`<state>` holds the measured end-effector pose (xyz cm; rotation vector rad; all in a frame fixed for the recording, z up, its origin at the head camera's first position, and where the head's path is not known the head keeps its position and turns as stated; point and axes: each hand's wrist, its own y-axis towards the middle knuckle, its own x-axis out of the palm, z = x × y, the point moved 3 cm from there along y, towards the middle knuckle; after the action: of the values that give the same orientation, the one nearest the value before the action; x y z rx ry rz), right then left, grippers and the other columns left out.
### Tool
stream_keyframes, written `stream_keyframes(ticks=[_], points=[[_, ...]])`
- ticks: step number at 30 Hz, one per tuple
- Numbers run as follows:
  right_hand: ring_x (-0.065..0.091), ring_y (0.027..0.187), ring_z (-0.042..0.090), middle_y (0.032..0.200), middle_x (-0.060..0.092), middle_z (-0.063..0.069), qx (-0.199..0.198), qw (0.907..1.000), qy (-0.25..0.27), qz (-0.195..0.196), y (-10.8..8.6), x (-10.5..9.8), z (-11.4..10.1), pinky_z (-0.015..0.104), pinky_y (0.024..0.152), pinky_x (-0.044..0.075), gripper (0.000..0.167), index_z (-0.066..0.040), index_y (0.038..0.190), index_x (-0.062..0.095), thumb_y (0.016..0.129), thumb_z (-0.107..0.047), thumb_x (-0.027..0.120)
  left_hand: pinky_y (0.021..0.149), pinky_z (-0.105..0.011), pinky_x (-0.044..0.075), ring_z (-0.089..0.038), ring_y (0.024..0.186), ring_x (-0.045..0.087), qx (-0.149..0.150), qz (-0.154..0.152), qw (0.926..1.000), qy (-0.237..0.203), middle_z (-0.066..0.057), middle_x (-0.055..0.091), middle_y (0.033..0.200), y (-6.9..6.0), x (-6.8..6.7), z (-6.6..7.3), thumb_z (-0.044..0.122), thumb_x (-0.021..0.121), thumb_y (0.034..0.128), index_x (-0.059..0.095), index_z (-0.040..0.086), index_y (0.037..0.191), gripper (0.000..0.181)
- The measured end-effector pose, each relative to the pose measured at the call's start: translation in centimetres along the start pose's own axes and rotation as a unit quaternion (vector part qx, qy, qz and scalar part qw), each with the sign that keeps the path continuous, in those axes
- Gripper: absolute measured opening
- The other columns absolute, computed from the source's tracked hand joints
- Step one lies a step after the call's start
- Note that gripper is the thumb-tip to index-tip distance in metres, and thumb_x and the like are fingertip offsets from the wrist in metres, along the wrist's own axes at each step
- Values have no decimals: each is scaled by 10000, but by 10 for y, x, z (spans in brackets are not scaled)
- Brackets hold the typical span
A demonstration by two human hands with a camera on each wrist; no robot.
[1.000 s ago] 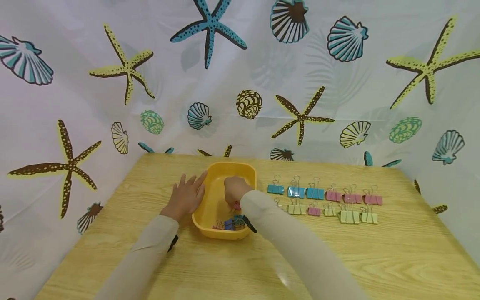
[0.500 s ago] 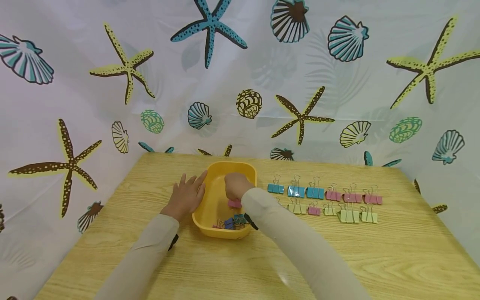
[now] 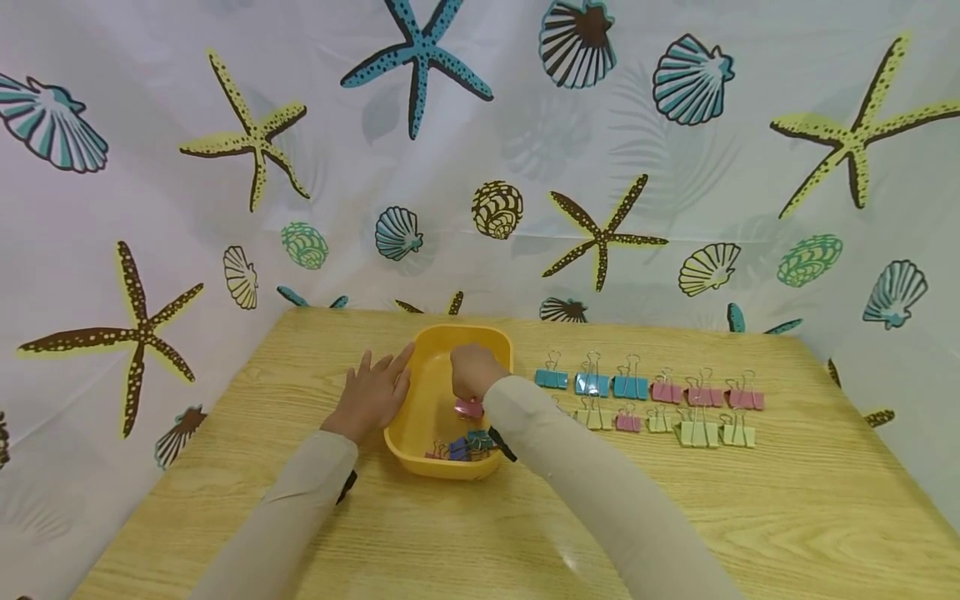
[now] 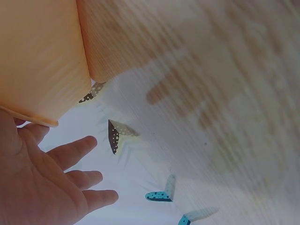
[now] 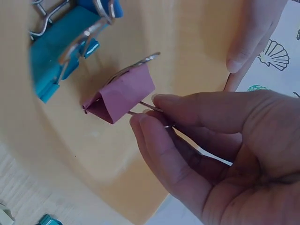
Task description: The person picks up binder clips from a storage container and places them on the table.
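Note:
Inside the yellow plastic tub (image 3: 422, 392) my right hand (image 3: 474, 372) pinches a pink binder clip (image 5: 125, 93) by one wire handle, between thumb and fingertips in the right wrist view. The clip hangs over the tub's floor, its body pointing away from the fingers. My left hand (image 3: 372, 394) rests on the tub's left rim with fingers spread and fairly straight; the left wrist view shows its fingers (image 4: 75, 152) beside the tub's outer wall. At the tub's near end lie a blue binder clip (image 3: 459, 448), a teal binder clip (image 5: 61, 51) and a small pink one (image 3: 435, 454).
Right of the tub, several binder clips stand in two rows on the wooden table (image 3: 420, 542). Blue clips (image 3: 592, 384) and pink clips (image 3: 705, 397) make up the back row; pale yellow clips (image 3: 698, 433) and a small pink clip (image 3: 628, 422) the front. A patterned curtain (image 3: 480, 150) hangs behind.
The pink binder clip in my right hand shows more fully below the fingers than a second ago, when mostly hidden, and its angle has turned slightly. My left hand stays on the rim.

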<state>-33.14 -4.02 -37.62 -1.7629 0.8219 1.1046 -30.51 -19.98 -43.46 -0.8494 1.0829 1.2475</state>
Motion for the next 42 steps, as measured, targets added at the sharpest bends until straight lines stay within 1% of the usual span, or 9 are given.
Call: stream_keyframes(ticks=[10,13,16,20,24,28,33,37,42], points=[[491,537,166,927,653,148,49,9993,307,219,0,3,1,221,404,352,144,3,1011,642,891,46,574,1052,-721,146,-568,1375,135,-53,-65,10000,-23,-228,397,1466,0,0,0,349,252,1058,196,219,1552,514],[483,489,137,775,627,95,-55,9992,236,308,0,1,2,209,409,372,96,-14,913,630,886,54,567,1059,-716,138,-562,1379,131,-76,-83,9999,-30,-219,393,1472,1,0,0,353,253,1058,188,226,1553,515],[372,481,116,606,482,24,-290,9983,298,407,-3,-3,5,206,435,328,186,-42,732,565,883,66,550,1064,-710,135,-558,1381,133,-72,-82,9999,-21,-216,397,1471,2,-1,2,355,252,1057,185,229,1554,516],[464,583,110,703,583,1,-733,9903,826,848,-15,-11,17,233,550,443,145,-32,758,669,878,27,612,1066,-708,131,-556,1383,130,-54,-78,9999,-47,-222,398,1468,3,-1,3,347,249,1057,183,226,1554,516],[616,728,162,843,690,42,-1021,9719,1463,1535,-34,-15,40,304,683,531,45,-43,884,728,867,-60,690,1069,-706,131,-547,1391,119,-119,-121,9998,-90,-214,389,1477,3,0,2,351,239,1056,174,236,1555,516],[640,693,135,812,705,36,-1152,9528,1966,2006,-53,-19,69,276,628,528,81,-32,901,740,880,-87,684,1070,-707,121,-542,1395,104,-190,-191,9995,-133,-215,376,1485,1,0,0,359,229,1057,171,240,1555,516],[641,702,129,875,719,58,-1277,9354,2137,2510,-78,-28,103,301,643,533,122,-36,952,751,903,-107,666,1063,-711,137,-562,1379,135,-103,-52,9999,-38,-236,389,1469,1,-2,-1,341,239,1058,194,218,1552,511],[629,696,143,899,720,68,-1194,9291,2150,2762,-97,-30,132,303,643,521,121,-60,952,753,918,-121,654,1057,-714,153,-568,1373,150,-58,2,10000,-15,-244,395,1462,1,-2,-1,337,247,1058,202,209,1551,511],[636,697,149,862,714,89,-987,9298,2065,2883,-122,-29,176,291,616,515,139,-38,979,742,930,-111,635,1053,-716,158,-555,1382,144,-35,23,10000,-24,-251,368,1477,2,1,0,331,255,1057,210,206,1549,510]])
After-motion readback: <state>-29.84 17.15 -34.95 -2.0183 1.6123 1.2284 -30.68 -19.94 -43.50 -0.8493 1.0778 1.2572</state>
